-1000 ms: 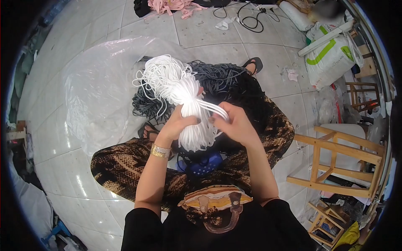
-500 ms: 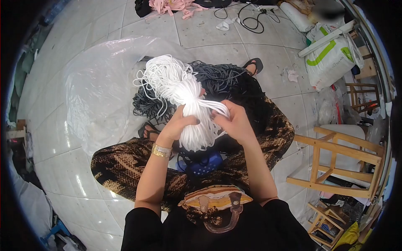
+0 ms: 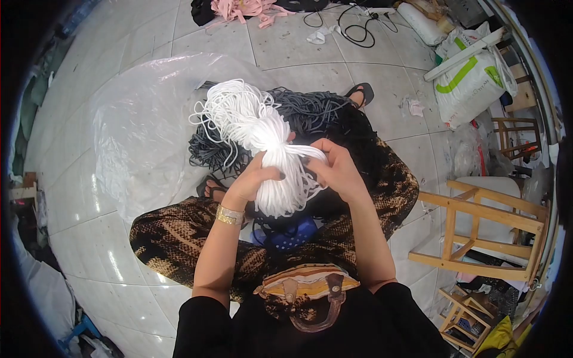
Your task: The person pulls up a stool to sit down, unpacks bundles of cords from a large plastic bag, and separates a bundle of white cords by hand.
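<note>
Pale tiled floor [image 3: 298, 45] all round, and out between nine and ten o'clock, clear plastic sheet [image 3: 134, 137] spreads wide. Here's the left hand [image 3: 253, 179], closed around the white cord bundle [image 3: 283, 185], mid-frame over dark cords [image 3: 310, 110]. Its waist is cinched tight; loops towards eleven hang loose, and side strands stand off towards three, pinched by the right hand [image 3: 337, 170]. Wooden stool [image 3: 447, 238] between three and four, printed sack [image 3: 474, 86] at two!

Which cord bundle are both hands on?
The white cord bundle, held by the left hand, its strands in the right hand; the dark grey cord lies beyond.
</note>
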### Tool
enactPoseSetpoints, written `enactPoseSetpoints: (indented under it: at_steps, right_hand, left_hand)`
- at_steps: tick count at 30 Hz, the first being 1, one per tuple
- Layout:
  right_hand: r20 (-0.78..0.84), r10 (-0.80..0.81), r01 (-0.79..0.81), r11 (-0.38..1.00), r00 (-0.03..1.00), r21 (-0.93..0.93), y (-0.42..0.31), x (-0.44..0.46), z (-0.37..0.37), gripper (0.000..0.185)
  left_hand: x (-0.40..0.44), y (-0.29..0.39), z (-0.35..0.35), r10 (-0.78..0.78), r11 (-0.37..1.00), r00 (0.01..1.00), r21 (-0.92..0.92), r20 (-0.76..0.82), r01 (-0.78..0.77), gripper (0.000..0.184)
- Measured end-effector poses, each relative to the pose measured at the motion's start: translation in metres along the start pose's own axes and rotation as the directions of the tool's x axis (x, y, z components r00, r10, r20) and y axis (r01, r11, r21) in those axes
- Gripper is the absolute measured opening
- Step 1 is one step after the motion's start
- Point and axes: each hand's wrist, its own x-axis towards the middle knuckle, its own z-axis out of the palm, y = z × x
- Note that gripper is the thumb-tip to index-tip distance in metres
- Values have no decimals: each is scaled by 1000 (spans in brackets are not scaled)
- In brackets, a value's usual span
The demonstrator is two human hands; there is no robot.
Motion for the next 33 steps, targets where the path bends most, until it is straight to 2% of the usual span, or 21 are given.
enactPoseSetpoints:
  at_steps: [2,5,11,14,17,23,26,27,30,33]
  right_hand:
    - [-42,-226,210,950,973,-232,10,5,6,20]
    - [-3,-106,98,932,994,-350,8,2,6,17]
    - [-32,-175,167,969,984,-181,15,6,-5,18]
    - [36,35,-35,999,999,8,4,3,-6,19]
    - [-37,-194,178,949,980,-261,11,7,5,18]
    - [6,-111,105,918,994,-381,7,5,2,17]
    - [-1,-78,76,977,997,-199,17,9,-9,16]
    - [-14,-84,83,994,996,-65,11,8,-5,15]
    - [65,28,-30,999,997,26,5,5,-6,15]
    - [-17,-155,150,975,988,-165,9,5,5,17]
  left_hand:
    - [1,1,-5,-13,1000,999,-14,30,14,84]
    - [-1,1,-1,-13,999,1000,-52,18,14,84]
    - [0,0,-5,-4,998,1000,-57,12,4,83]
    - [0,-2,-4,-4,990,999,-142,47,11,77]
    - [1,-2,-10,-14,989,996,-144,83,26,77]
    - [1,-2,-5,7,996,1000,-87,16,-5,83]
    - [0,2,-4,-17,996,1000,-89,18,19,83]
    - [0,2,-3,-15,996,1000,-91,8,15,83]
    - [0,0,-2,-8,995,1000,-98,-4,7,82]
    - [1,1,-6,5,993,1000,-117,28,-2,80]
